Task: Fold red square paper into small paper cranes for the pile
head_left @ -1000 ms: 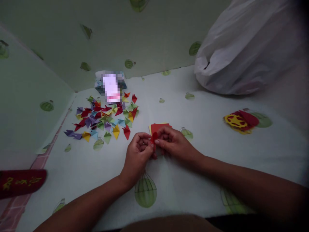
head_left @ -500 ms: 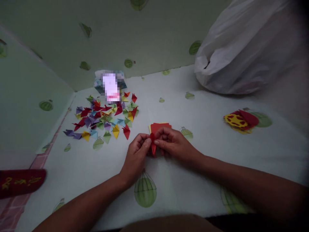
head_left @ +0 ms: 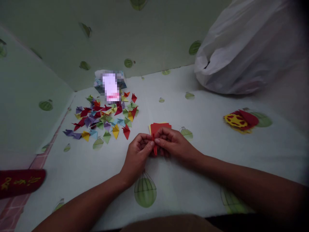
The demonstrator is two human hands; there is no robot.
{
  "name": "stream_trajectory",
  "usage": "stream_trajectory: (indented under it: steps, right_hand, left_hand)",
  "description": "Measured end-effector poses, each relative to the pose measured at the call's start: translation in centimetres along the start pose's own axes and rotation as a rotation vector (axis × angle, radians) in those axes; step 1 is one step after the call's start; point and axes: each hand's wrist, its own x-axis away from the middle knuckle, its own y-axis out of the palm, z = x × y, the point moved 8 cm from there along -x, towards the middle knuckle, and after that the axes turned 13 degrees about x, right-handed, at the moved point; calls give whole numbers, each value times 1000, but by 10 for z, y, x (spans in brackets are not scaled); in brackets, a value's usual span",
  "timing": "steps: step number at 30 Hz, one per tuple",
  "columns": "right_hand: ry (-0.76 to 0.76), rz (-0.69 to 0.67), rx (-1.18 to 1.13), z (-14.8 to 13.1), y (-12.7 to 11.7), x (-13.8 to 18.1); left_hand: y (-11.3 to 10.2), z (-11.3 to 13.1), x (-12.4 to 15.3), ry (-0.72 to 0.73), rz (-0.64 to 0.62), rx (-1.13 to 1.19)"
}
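Observation:
Between my two hands is a small piece of folded red origami paper (head_left: 155,150), narrow and pointing down towards me. My left hand (head_left: 140,148) pinches its left side between thumb and fingers. From the right, my right hand (head_left: 172,141) pinches it too, the thumb tips almost meeting. Fingers cover much of the fold. Just behind my hands lies a stack of square paper sheets (head_left: 161,126), red on top with yellow showing at the edge. Left of it spreads a pile of folded paper cranes (head_left: 103,117) in red, purple, yellow, green, blue and orange.
A tissue box (head_left: 122,80) stands by the back wall, with a blurred bright screen (head_left: 111,87) before it. At the back right sits a white plastic bag (head_left: 227,67). Red and yellow cut-out pieces (head_left: 238,120) lie on the right; a dark red object with yellow characters (head_left: 23,183) is at left.
My thumbs have drawn closer together, and the red paper between them now looks narrower, its rounded upper part pressed in. The rest stays where it was.

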Motion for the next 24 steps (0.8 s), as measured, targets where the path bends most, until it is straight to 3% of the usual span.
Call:
stream_trajectory:
  steps: [24]
  right_hand:
    - [-28,47,112,-2,-3,4]
  left_hand:
    - [3,-1,0,-19,-27,-37]
